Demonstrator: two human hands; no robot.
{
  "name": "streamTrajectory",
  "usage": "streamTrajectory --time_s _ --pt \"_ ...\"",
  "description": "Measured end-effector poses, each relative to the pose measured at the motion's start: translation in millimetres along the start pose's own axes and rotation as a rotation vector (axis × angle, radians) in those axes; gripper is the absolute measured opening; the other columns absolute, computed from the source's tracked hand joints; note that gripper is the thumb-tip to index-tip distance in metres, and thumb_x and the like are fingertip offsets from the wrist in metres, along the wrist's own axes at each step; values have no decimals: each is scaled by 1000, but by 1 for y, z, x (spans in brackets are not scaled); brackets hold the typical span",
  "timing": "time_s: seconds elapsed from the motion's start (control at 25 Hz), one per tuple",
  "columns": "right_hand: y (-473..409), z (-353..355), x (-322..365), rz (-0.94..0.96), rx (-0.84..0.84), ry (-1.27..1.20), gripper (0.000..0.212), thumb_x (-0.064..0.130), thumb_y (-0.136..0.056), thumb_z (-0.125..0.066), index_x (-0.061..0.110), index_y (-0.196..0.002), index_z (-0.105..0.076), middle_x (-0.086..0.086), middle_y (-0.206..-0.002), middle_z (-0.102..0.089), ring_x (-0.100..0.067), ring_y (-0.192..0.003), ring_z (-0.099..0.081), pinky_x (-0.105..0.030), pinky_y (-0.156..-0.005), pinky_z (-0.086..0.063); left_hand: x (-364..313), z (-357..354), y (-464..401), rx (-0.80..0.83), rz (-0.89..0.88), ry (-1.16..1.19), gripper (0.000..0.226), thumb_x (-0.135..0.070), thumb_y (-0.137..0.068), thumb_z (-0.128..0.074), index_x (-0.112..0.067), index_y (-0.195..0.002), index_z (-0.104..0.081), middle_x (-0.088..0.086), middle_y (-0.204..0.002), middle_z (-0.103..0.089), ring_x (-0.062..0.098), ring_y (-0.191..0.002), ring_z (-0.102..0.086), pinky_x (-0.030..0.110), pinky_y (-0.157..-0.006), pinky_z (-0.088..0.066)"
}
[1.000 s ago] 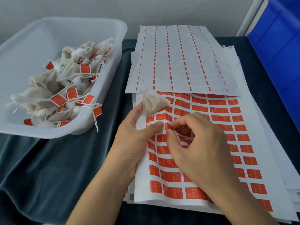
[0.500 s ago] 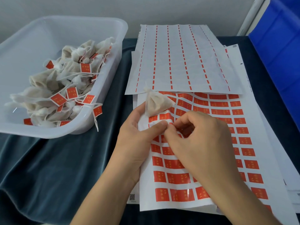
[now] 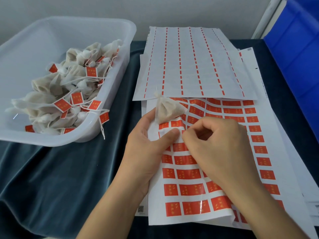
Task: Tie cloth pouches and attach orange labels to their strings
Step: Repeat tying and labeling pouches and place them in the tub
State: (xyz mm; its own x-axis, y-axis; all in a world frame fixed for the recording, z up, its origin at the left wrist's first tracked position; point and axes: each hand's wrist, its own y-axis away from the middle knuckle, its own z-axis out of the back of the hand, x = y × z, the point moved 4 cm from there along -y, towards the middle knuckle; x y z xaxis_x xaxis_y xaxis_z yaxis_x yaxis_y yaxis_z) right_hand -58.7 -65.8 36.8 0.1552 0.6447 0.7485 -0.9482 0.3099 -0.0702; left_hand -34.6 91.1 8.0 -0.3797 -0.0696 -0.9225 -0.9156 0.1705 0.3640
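Pinching at a label edge on the label sheet [image 3: 215,166] with the curled fingertips of the right hand [image 3: 219,149], apparently peeling one orange label free, though the label itself is hidden under the fingers; gripping the lifted left margin of that sheet with the left hand [image 3: 146,149], thumb pressing down on top, fingers tucked beneath. Resting just beyond the left thumb, touching the index finger side of that hand, the tied cloth pouch [image 3: 168,110], neck already knotted and pointing away, string too fine to trace. Judging the tying as done for this pouch and the labelling as not yet done. Lying further back, overlapping the top of the working sheet, a spent sheet [image 3: 193,62] stripped of its labels, only orange dashes left. Sitting well apart on the left, a clear plastic tub [image 3: 120,28] holding a heap of finished pouches [image 3: 69,90] already carrying orange tags, suggesting plenty completed and many labels remaining
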Motion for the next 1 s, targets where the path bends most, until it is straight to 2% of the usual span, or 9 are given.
streamTrajectory --time_s 0.12,0.24,0.36,0.44,0.64,0.8,0.92,1.0 --pt "0 0 1 8 15 -2 19 54 -86 -70 40 -73 -68 29 -66 -63 21 -81 -59 -7 -56 -44 0 0 1 2 20 14 50 -25 -91 -81 -53 -127 -60 0 -101 -82 31 -80 -81 39 -60 -65" --pt "2 -1 3 19 -1 57 20 52 -86 -73 42 -71 -64 30 -63 -60 22 -83 -57 -5 -53 -40 3 0 1 12 58 16 48 -25 -95 -77 -55 -128 -58 2 -102 -82 32 -80 -81 40 -60 -65" --pt "3 -3 3 16 -14 91 21 50 -85 -73 41 -68 -65 28 -60 -60 8 -65 -63 -7 -52 -41 4 -1 1 9 61 -20 49 -26 -96 -76 -57 -129 -57 0 -103 -81 31 -80 -81 41 -62 -66" --pt "3 -2 3 19 -30 108 20 48 -85 -73 39 -69 -67 27 -59 -59 2 -56 -61 -8 -52 -41 4 -2 1 -5 54 -35 50 -27 -96 -77 -58 -128 -57 -2 -103 -81 29 -79 -81 39 -61 -65" --pt "1 0 3 29 -20 141 17 46 -86 -72 37 -71 -69 26 -59 -59 2 -53 -59 -9 -52 -42 2 -1 2 -19 49 -54 50 -25 -96 -77 -59 -126 -57 -5 -102 -81 27 -78 -81 37 -59 -65" --pt "-4 0 1 24 34 230 20 46 -88 -69 34 -72 -68 21 -61 -62 -2 -55 -60 -16 -55 -50 -4 4 2 -27 0 -94 45 -25 -98 -72 -62 -120 -59 -7 -100 -81 24 -75 -81 34 -57 -64" --pt "-6 2 -2 18 80 238 20 46 -90 -68 35 -73 -66 22 -65 -63 0 -58 -61 -12 -56 -47 -11 11 -1 -51 -8 -233 42 -33 -97 -72 -65 -120 -56 -18 -93 -78 16 -72 -80 29 -53 -63" --pt "-8 5 -5 6 94 216 18 47 -90 -68 37 -75 -65 24 -68 -63 1 -62 -62 -9 -56 -41 -14 17 -4 -85 -72 -424 45 -40 -95 -74 -67 -124 -52 -24 -98 -74 5 -80 -78 24 -55 -62"
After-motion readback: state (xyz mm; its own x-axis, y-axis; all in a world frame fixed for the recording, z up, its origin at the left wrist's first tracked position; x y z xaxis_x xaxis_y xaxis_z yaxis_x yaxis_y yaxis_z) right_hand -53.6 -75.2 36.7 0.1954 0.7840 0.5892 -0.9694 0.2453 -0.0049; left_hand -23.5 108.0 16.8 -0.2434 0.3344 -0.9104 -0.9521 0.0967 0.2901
